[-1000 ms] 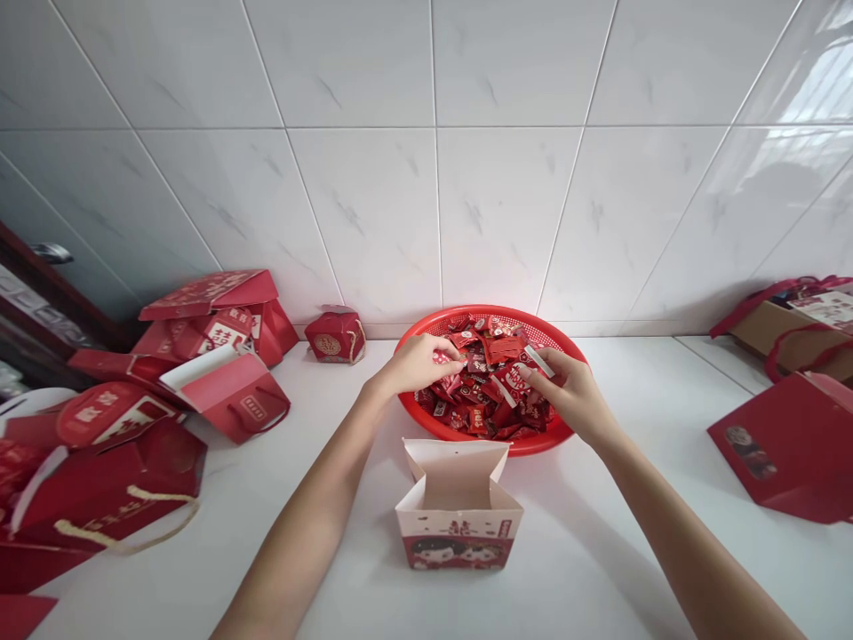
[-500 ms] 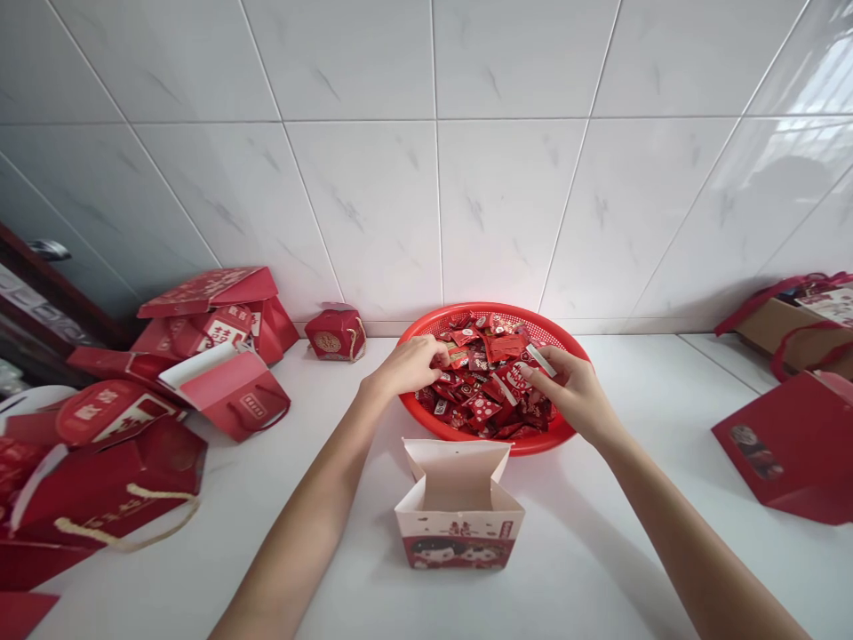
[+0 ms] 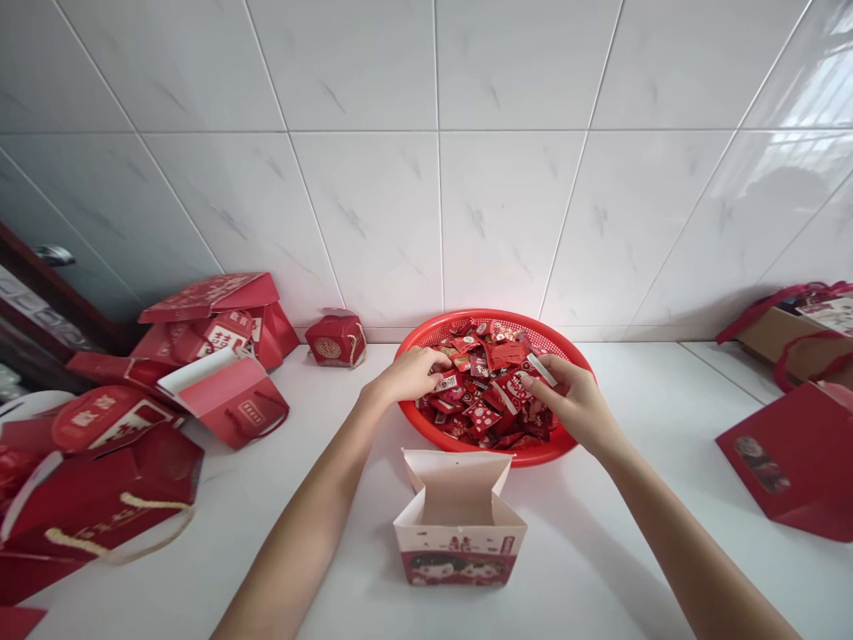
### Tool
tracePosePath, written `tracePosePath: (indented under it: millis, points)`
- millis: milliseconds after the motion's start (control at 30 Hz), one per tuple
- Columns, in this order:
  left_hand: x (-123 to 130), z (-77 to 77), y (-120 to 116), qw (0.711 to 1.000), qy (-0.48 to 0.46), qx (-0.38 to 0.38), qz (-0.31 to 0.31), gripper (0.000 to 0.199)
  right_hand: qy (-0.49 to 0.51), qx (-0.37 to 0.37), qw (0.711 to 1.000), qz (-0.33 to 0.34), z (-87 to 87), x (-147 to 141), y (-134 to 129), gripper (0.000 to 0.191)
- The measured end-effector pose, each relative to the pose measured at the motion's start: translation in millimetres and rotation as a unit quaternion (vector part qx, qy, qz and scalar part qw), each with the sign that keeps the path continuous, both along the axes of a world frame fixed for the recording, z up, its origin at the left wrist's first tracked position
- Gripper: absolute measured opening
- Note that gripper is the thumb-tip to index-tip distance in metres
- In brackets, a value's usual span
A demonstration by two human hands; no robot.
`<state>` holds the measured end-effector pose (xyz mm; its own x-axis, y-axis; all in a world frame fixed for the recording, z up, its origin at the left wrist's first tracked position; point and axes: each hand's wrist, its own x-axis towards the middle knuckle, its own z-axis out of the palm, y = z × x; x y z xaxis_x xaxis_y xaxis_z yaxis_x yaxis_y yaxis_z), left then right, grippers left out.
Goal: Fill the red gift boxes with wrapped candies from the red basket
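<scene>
A red plastic basket [image 3: 497, 455] full of small wrapped candies [image 3: 483, 415] stands against the tiled wall. My left hand [image 3: 413, 373] is at its left side, fingers closed on a small red-wrapped candy [image 3: 449, 382] with a white label. Over the right side, my right hand [image 3: 574, 397] pinches a red candy packet [image 3: 515, 388] with white edges and white lettering. Between my forearms, in front of the basket, an open paper gift box [image 3: 459, 564] stands upright. Its front shows two cartoon figures, and the visible inside is bare.
Several red gift boxes [image 3: 250, 400] are piled at the left, some with rope handles. A small red box [image 3: 334, 338] stands by the wall. At the right are a red box [image 3: 793, 462] and a brown box [image 3: 766, 342] with red ribbon.
My left fingers have lifted slightly, and a white-labelled candy now shows in them. My right hand keeps its packet almost in place. The whole view has shifted a little.
</scene>
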<state>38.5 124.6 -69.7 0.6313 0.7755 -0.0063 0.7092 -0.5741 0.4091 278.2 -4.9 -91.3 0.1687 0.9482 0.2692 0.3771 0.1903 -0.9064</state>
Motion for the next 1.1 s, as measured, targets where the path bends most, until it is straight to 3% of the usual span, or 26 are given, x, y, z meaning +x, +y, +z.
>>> tracePosePath:
  millis: [100,200,400,700,867,1000,1100]
  points:
    - [-4.3,-0.9,4.2,0.991,-0.117,-0.056,-0.019,0.037,0.007,-0.004,1.000,0.003,-0.9,0.3,0.9,0.038]
    - [-5.5,0.8,4.7,0.960,-0.258,-0.108,-0.030,0.035,0.025,-0.013,1.000,0.006,-0.5,-0.4,1.4,0.039]
    - [6.4,2.7,-4.2,0.910,-0.378,-0.155,-0.067,0.038,0.085,-0.013,0.996,0.020,6.1,-1.8,-0.6,0.044]
    - [18.8,-9.2,-6.5,0.872,-0.411,-0.259,-0.053,0.031,0.211,-0.017,0.977,0.032,12.2,1.5,-1.9,0.042]
    - [20.3,-7.9,-8.4,0.864,-0.421,-0.272,-0.053,0.031,0.175,-0.001,0.984,0.029,19.3,0.4,-4.5,0.049]
    - [20.4,-6.1,-10.0,0.843,-0.460,-0.278,0.014,0.030,0.137,0.020,0.990,0.021,35.5,-2.7,0.9,0.054]
    - [20.3,-6.0,-11.1,0.832,-0.490,-0.257,0.029,0.027,0.090,0.050,0.995,0.007,38.2,-8.8,19.1,0.050]
